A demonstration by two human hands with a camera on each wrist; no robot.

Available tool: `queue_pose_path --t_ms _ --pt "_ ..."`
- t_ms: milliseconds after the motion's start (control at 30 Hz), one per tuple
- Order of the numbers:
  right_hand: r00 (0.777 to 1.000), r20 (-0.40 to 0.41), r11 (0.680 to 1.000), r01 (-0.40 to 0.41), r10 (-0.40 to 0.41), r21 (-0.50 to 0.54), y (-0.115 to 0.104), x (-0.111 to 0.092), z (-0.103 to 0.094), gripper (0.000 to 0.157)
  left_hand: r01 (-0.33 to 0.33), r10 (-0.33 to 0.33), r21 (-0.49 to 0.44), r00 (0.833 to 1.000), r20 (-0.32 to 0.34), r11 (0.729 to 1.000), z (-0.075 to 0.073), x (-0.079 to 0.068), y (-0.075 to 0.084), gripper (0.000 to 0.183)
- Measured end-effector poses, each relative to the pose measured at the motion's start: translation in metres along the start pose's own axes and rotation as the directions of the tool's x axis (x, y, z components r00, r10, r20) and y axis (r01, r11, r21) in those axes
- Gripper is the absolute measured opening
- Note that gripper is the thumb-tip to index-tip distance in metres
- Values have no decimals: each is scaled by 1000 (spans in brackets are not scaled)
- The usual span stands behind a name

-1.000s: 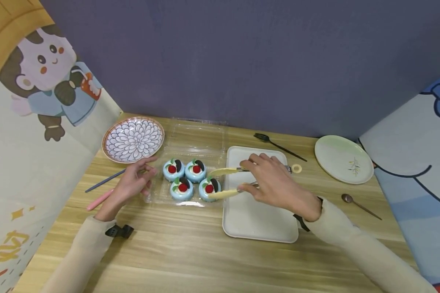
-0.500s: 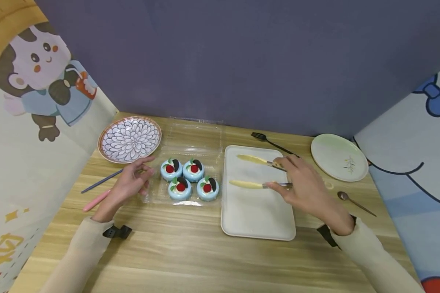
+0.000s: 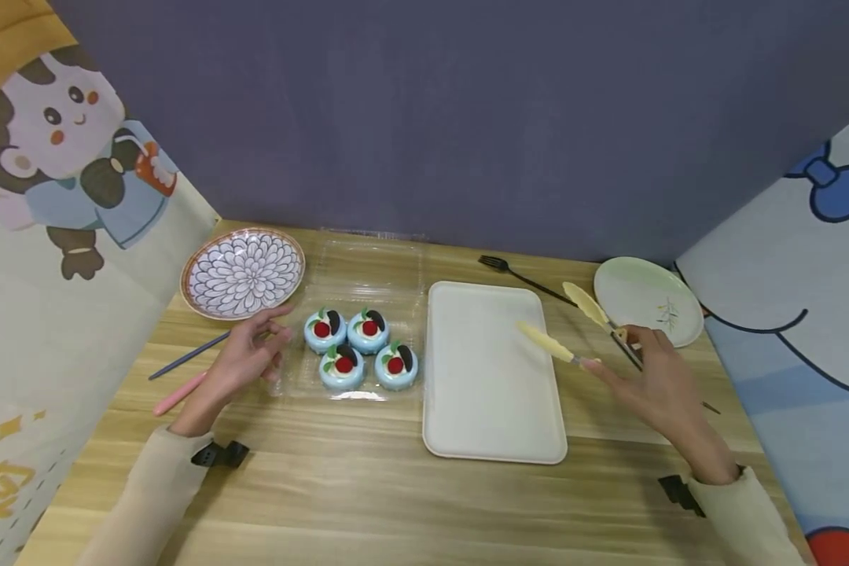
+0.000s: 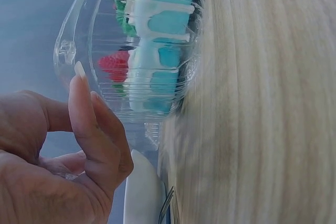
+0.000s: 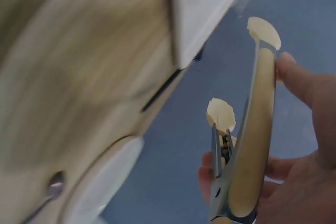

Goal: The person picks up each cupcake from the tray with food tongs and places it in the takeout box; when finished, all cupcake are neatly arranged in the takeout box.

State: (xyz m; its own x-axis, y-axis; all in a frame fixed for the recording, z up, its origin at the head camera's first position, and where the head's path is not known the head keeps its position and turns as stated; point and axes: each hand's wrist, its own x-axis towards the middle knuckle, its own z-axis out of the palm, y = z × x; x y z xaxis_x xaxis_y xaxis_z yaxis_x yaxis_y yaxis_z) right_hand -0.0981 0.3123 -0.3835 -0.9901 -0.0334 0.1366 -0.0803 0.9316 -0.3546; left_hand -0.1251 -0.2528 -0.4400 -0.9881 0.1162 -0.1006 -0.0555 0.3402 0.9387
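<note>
My right hand (image 3: 665, 385) holds yellow-tipped metal tongs (image 3: 546, 343) with their arms spread, above the table between the tray and the green-white plate. In the right wrist view, the tongs (image 5: 252, 135) lie along the fingers and thumb, with nothing between their tips. Several light-blue cupcakes (image 3: 342, 368), each with a red berry, green leaf and dark cookie, sit in a lidded clear plastic box (image 3: 368, 271), its lid raised back. Beside the box's left edge is my left hand (image 3: 248, 354), fingers loosely bent; in the left wrist view a fingertip overlaps the box's rim, contact unclear.
Right of the box lies a white rectangular tray (image 3: 491, 377). A patterned plate (image 3: 244, 273) is back left; a green-white plate (image 3: 644, 291) back right. A black fork (image 3: 495, 263), blue stick (image 3: 187, 356), pink-handled utensil (image 3: 178, 393) and spoon (image 5: 55, 186) lie about.
My right hand has carried the tongs right, from around a cupcake, across the tray to near the green-white plate. The cupcakes stay in the box. My left hand keeps its place.
</note>
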Motion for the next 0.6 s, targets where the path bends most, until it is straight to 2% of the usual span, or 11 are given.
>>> queue_pose_path --t_ms 100,267,400,600 --pt "998 8 998 -64 64 5 16 -8 2 85 6 -6 -5 1000 1 1000 0 -1 -1 51" --pt "997 -20 997 -75 75 -6 39 -13 9 81 9 -9 4 1000 -3 1000 -2 -2 0 51" --pt "995 -7 995 -97 97 -10 55 -17 21 79 16 -16 13 1000 2 1000 -3 -2 2 52" --pt "984 24 984 -177 177 11 64 -23 35 87 25 -25 2 1000 13 1000 -2 -2 2 53"
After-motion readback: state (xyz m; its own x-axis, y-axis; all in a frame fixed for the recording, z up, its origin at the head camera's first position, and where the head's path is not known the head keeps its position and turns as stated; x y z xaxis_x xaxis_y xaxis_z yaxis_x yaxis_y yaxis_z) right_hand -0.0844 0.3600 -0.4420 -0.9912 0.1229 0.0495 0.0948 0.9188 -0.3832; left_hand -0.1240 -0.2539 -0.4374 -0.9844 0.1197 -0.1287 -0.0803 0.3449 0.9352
